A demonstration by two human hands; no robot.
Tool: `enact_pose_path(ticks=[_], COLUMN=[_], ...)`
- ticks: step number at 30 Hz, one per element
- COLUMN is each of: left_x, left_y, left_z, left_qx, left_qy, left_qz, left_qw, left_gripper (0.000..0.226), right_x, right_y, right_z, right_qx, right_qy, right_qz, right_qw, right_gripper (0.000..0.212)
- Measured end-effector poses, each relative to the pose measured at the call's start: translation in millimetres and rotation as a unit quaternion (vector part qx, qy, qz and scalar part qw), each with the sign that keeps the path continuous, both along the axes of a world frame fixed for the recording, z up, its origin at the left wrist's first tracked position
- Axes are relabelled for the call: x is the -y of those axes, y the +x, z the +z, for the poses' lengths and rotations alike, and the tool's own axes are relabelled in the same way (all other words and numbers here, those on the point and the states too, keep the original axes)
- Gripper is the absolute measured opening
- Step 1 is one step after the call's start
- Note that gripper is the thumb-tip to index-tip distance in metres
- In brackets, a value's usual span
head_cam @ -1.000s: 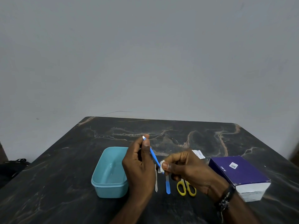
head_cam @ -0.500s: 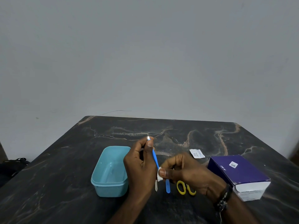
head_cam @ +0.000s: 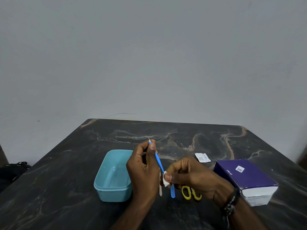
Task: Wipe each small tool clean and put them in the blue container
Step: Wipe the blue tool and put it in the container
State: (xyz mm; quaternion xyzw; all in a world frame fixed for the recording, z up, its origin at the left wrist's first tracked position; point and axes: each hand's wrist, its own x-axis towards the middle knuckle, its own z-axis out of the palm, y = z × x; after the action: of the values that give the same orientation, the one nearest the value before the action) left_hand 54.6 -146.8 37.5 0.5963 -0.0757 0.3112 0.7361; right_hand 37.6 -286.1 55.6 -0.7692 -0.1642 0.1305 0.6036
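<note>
Left hand (head_cam: pixel 143 168) grip pinches blue tool (head_cam: pixel 158 161) near its top; right hand (head_cam: pixel 191 175) grip pinches white wipe (head_cam: pixel 166 180) around its lower shaft, just right of blue container (head_cam: pixel 106 188) on desk (head_cam: pixel 66 171).

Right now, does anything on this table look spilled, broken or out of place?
Nothing stands out. The blue container sits upright and empty, the left hand holds a blue tool while the right hand wipes it, and the yellow scissors and purple box lie undisturbed.
</note>
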Motion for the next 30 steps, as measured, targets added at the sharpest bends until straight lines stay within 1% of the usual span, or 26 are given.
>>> enact_pose_path(ticks=[2, 4, 6, 8, 11, 14, 19, 21, 23, 24, 27, 29, 30], left_x=[-0.9, -2.6, -3.3, -0.8, 3.3, 1.7, -9.3, -19.6, -36.1, -45.3, -73.7, -87.5, -92.6], left_y=[1.4, 3.5, 4.0, 0.3, -7.0, -8.0, -6.8, -6.3, -3.5, -2.2, -0.4, 5.7, 11.4], left_z=[0.2, 0.4, 0.6, 0.9, 2.1, 6.6, 24.9, 40.0, 57.2, 66.7, 92.2, 100.9, 102.2], left_qx=[-0.003, -0.005, -0.006, 0.004, 0.032, 0.049, 0.049, 0.042, 0.025, 0.016, -0.030, -0.078, -0.107], left_qy=[-0.009, -0.013, -0.019, -0.021, -0.015, -0.035, -0.091, -0.101, -0.067, -0.033, 0.117, 0.242, 0.322], left_qz=[0.004, 0.009, 0.007, -0.007, -0.008, 0.013, 0.051, 0.056, 0.058, 0.051, 0.015, 0.018, 0.035], left_qw=[1.000, 1.000, 1.000, 1.000, 0.999, 0.998, 0.993, 0.992, 0.996, 0.998, 0.993, 0.967, 0.940], left_gripper=[0.014, 0.009, 0.005, 0.008, 0.008, 0.007, 0.010, 0.009, 0.007, 0.006, 0.003, 0.010, 0.014], right_x=[-0.3, -3.1, -5.9, -6.5, -2.9, -0.5, 1.0, 1.0, 0.7, 0.7, 0.5, 0.4, 0.2], right_y=[0.8, 2.4, 5.5, 6.6, 4.8, 2.0, -1.6, -1.9, -0.3, 0.9, 3.1, 3.9, 4.5], right_z=[-0.3, -1.7, -3.8, -2.5, 1.1, 2.8, 7.3, 6.6, 4.3, 3.2, 2.7, 4.6, 5.3], right_qx=[0.003, 0.012, 0.016, 0.021, 0.028, 0.020, 0.024, 0.028, 0.030, 0.033, 0.045, 0.050, 0.053], right_qy=[0.014, 0.044, 0.094, 0.125, 0.109, 0.093, 0.046, 0.045, 0.061, 0.072, 0.102, 0.118, 0.127], right_qz=[-0.015, -0.061, -0.116, -0.139, -0.118, -0.091, -0.025, -0.030, -0.057, -0.072, -0.115, -0.143, -0.155], right_qw=[1.000, 0.997, 0.989, 0.982, 0.987, 0.991, 0.998, 0.998, 0.996, 0.994, 0.987, 0.981, 0.978], right_gripper=[0.013, 0.014, 0.020, 0.022, 0.025, 0.020, 0.014, 0.014, 0.015, 0.017, 0.022, 0.025, 0.025])
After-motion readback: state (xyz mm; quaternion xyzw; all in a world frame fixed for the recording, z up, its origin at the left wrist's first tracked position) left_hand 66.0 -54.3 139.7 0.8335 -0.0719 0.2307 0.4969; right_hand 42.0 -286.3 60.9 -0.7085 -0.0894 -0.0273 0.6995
